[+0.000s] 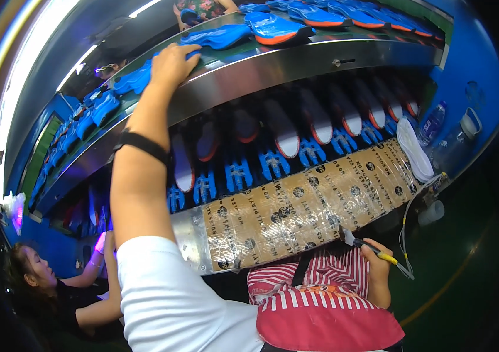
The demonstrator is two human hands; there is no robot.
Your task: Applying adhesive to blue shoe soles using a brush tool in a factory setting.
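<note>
My left hand [173, 63] reaches up over the conveyor's metal edge, its thumb and fingers apart. It rests beside blue shoe soles: one [135, 79] lies just left of it, another [217, 36] just right. No object shows between its fingers, though the far fingertips are partly hidden. Low at the right, my right hand [376, 267] is closed around a brush [366, 245] with a dark handle and a yellow collar. A thin cable trails from the brush handle. Its bristle tip is at the near edge of a bench top [296, 211] covered in brown printed tape.
More blue soles with orange undersides [276, 28] line the conveyor. Beneath it, white-toed shoes [287, 144] and blue pieces [274, 164] stand in a row. A white sole-shaped stack [412, 149], a bottle [433, 123] and a clear jug [457, 138] are right. A co-worker [56, 287] sits left.
</note>
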